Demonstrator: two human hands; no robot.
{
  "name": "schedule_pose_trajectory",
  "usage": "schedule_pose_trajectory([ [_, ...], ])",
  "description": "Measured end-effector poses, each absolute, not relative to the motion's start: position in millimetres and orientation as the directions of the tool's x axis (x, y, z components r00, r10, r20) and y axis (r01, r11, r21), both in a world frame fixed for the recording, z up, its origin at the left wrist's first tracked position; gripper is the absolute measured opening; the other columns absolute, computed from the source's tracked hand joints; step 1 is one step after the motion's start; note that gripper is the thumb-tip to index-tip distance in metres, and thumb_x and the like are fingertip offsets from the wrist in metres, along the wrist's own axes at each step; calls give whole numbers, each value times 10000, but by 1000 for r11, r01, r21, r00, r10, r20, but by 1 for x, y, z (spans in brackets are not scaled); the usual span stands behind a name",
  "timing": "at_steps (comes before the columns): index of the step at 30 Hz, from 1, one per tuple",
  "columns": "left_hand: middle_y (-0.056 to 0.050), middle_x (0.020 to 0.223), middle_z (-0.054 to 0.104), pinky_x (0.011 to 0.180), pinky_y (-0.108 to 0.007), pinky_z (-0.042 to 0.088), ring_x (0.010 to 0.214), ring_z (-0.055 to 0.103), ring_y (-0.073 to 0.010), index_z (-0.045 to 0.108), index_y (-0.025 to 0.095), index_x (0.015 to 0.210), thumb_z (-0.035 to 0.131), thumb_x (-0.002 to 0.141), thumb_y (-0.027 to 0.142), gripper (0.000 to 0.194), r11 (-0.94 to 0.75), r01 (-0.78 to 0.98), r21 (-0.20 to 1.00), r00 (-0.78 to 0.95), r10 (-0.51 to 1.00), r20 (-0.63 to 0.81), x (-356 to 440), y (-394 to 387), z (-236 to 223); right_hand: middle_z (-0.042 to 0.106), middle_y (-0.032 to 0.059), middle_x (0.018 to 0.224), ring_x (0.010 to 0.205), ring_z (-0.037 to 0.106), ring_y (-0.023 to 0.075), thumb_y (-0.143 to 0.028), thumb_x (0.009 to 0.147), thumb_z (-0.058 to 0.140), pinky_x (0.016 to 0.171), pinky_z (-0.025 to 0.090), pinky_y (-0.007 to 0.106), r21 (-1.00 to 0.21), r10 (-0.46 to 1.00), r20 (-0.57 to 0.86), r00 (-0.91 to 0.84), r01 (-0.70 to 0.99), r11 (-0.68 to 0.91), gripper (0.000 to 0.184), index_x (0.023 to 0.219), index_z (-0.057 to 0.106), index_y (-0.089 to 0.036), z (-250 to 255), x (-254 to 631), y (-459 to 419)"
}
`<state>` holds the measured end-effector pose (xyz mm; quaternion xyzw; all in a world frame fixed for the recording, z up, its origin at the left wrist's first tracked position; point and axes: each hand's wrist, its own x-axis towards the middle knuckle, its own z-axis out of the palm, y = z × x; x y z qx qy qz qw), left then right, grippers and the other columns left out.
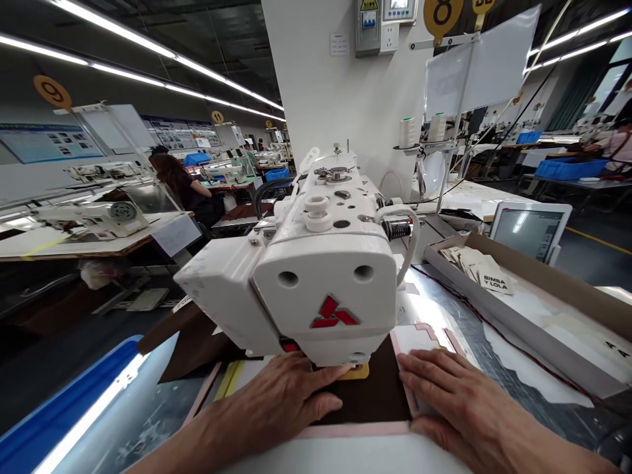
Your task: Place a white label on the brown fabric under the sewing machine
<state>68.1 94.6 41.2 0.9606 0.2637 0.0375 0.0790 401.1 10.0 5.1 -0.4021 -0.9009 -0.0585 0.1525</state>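
A white sewing machine (316, 276) with a red logo stands right in front of me. Beneath its head lies a dark brown piece of fabric (375, 395) inside a pink-edged template (355, 431). My left hand (286, 395) lies flat on the brown fabric just left of the needle area, fingers spread. My right hand (444, 395) presses flat on the template's right edge. A small yellow tab (356, 373) shows under the machine head. The needle itself is hidden by the head.
A long cardboard tray (543, 309) holding several "Bimba y Lola" labels (496, 280) lies at right, with a tablet screen (530, 230) behind it. A blue bin edge (59, 408) sits at lower left. Another person (180, 181) sits at a machine far left.
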Motion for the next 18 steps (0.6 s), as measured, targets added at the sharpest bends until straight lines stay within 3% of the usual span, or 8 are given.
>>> schedule_pose_trajectory([
  [5,-63,1333,713,980,-375,593,1163,716,-310,592,316,1502,680,1054,324,456,-810,548,207,833,552,-46,70,94,46,678,64,1445,1226,699,319,-450,1045,653,1008,600,493,-44,714,334,-615,747,664,433,1390,683,-189,5,403,9],
  [9,-63,1223,748,925,-347,597,1067,735,-290,614,323,1487,682,1049,350,444,-789,582,199,808,588,-30,68,89,42,694,91,1420,1243,689,317,-425,1048,652,1031,585,492,-84,730,349,-587,756,649,416,1384,684,-182,3,403,7],
  [18,-67,1284,731,1048,-396,566,1137,708,-294,594,302,1513,705,1032,351,496,-798,576,176,806,590,38,68,85,41,664,97,1457,1259,682,345,-430,1061,622,1024,602,532,-44,749,254,-612,766,641,437,1398,681,-158,8,401,4],
])
